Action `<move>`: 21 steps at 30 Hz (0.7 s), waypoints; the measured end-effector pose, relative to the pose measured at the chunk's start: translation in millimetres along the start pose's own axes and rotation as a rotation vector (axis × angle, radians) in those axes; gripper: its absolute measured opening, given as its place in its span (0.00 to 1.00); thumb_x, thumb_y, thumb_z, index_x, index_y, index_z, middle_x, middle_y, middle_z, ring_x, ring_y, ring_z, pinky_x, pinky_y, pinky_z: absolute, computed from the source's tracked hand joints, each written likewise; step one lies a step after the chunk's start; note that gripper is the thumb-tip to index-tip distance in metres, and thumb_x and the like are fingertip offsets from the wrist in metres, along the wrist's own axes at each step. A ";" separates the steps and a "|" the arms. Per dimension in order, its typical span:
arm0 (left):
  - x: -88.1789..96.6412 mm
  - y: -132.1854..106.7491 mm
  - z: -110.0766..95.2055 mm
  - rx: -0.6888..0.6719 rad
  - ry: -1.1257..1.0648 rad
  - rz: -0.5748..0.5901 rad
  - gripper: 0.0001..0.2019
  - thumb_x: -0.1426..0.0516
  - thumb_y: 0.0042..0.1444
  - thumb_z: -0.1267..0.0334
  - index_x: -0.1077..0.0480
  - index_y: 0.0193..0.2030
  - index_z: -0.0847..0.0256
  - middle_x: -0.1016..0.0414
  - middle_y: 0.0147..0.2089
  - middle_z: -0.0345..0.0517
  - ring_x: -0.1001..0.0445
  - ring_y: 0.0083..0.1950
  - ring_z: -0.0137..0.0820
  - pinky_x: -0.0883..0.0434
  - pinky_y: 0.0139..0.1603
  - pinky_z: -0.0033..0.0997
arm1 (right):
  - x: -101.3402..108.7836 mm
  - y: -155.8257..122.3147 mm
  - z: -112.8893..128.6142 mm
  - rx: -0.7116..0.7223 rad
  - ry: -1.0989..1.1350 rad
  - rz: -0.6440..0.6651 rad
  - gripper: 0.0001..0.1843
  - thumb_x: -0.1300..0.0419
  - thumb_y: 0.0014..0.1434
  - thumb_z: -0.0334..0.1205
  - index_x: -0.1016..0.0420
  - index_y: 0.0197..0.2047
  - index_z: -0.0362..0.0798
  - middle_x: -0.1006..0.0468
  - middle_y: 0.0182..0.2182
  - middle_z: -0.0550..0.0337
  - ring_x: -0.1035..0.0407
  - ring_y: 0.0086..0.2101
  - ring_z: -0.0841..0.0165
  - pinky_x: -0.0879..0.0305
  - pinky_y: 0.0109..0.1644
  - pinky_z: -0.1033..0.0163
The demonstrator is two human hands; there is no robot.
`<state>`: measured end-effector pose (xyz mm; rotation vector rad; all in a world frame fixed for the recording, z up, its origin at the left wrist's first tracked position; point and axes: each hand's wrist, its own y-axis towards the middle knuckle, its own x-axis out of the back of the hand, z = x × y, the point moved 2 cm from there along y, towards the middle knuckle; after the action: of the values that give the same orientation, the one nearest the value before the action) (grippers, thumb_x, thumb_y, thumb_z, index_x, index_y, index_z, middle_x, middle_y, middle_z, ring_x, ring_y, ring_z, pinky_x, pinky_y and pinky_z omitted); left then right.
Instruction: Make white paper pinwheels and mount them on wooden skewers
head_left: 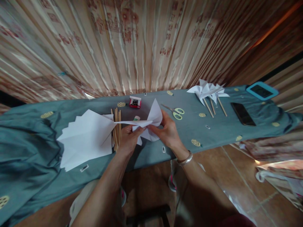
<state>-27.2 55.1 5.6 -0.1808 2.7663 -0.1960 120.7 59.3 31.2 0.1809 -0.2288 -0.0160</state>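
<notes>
Both my hands hold a folded white paper piece [153, 119] above the front edge of a grey-blue cloth-covered table [35, 138]. My left hand [129, 138] pinches its lower left part, fingers closed. My right hand [167, 130], with a metal bangle on the wrist, grips the right side, fingers curled on the paper. A bundle of thin wooden sticks [116, 126] lies just left of my left hand. A fanned stack of white paper sheets [87, 138] lies further left.
Green-handled scissors [176, 112] lie right of my hands. A small red box [135, 102] sits behind them. Finished paper pinwheels on sticks [209, 93], a black phone [242, 114] and a blue-framed tablet [262, 90] lie at the right. A patterned curtain hangs behind.
</notes>
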 end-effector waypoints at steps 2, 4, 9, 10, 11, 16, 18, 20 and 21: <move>1.2 0.3 0.9 -0.010 0.019 0.008 0.10 0.32 0.37 0.63 0.21 0.29 0.64 0.22 0.27 0.41 0.27 0.31 0.30 0.30 0.35 0.29 | 0.6 0.1 -0.7 0.011 -0.003 0.013 0.31 0.32 0.49 0.40 0.33 0.56 0.48 0.20 0.43 0.55 0.24 0.38 0.62 0.26 0.43 0.57; 2.2 0.2 1.2 -0.023 0.045 0.028 0.11 0.32 0.38 0.63 0.21 0.30 0.64 0.22 0.28 0.41 0.27 0.32 0.30 0.30 0.37 0.29 | 1.0 0.0 -1.3 0.018 -0.005 0.025 0.30 0.32 0.48 0.40 0.32 0.54 0.48 0.20 0.43 0.56 0.24 0.38 0.62 0.26 0.44 0.57; 4.1 -0.1 0.5 -0.054 0.121 0.046 0.12 0.33 0.41 0.61 0.21 0.32 0.64 0.21 0.32 0.43 0.25 0.38 0.35 0.29 0.42 0.32 | 2.2 -0.8 0.0 0.036 -0.028 0.029 0.25 0.33 0.50 0.40 0.31 0.51 0.48 0.20 0.40 0.57 0.24 0.37 0.63 0.27 0.42 0.57; 4.2 -0.1 0.1 -0.060 0.128 0.044 0.12 0.33 0.41 0.61 0.21 0.32 0.64 0.21 0.32 0.43 0.25 0.38 0.35 0.29 0.43 0.32 | 2.4 -0.9 0.5 0.040 -0.032 0.031 0.25 0.33 0.50 0.40 0.31 0.51 0.48 0.20 0.40 0.57 0.25 0.37 0.63 0.27 0.42 0.57; 4.2 -0.1 -0.2 -0.063 0.134 0.043 0.12 0.33 0.41 0.61 0.21 0.32 0.64 0.21 0.33 0.43 0.24 0.39 0.35 0.29 0.43 0.32 | 2.5 -1.0 0.9 0.042 -0.032 0.034 0.25 0.33 0.50 0.39 0.31 0.51 0.48 0.20 0.40 0.57 0.25 0.37 0.63 0.27 0.42 0.57; 5.3 0.5 0.4 -0.056 0.175 0.054 0.12 0.34 0.42 0.61 0.21 0.33 0.64 0.21 0.31 0.42 0.24 0.39 0.35 0.29 0.42 0.32 | 3.0 -1.2 0.2 0.040 -0.013 0.031 0.27 0.32 0.49 0.40 0.31 0.53 0.48 0.19 0.40 0.57 0.24 0.36 0.63 0.27 0.42 0.58; 6.2 1.0 1.4 -0.059 0.201 0.065 0.11 0.34 0.43 0.61 0.21 0.33 0.64 0.21 0.31 0.42 0.24 0.38 0.36 0.28 0.42 0.32 | 3.0 -1.2 -1.0 0.038 -0.013 0.035 0.27 0.32 0.49 0.40 0.31 0.52 0.48 0.19 0.40 0.57 0.24 0.36 0.63 0.27 0.41 0.58; 7.0 1.4 1.8 -0.077 0.224 0.070 0.10 0.34 0.43 0.61 0.21 0.32 0.64 0.21 0.30 0.42 0.24 0.38 0.36 0.28 0.42 0.32 | 3.2 -1.3 -2.3 0.038 -0.019 0.041 0.26 0.32 0.49 0.41 0.31 0.51 0.48 0.19 0.40 0.57 0.24 0.36 0.63 0.27 0.41 0.59; 7.2 1.4 1.4 -0.086 0.238 0.075 0.09 0.35 0.43 0.61 0.21 0.32 0.64 0.21 0.30 0.42 0.24 0.38 0.36 0.28 0.42 0.33 | 3.4 -1.4 -2.7 0.039 -0.023 0.044 0.25 0.32 0.49 0.41 0.30 0.51 0.48 0.19 0.40 0.57 0.25 0.36 0.63 0.27 0.41 0.59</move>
<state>-33.5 55.2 1.6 -0.0794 3.0143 -0.0832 124.6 58.3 29.2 0.2145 -0.2557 0.0306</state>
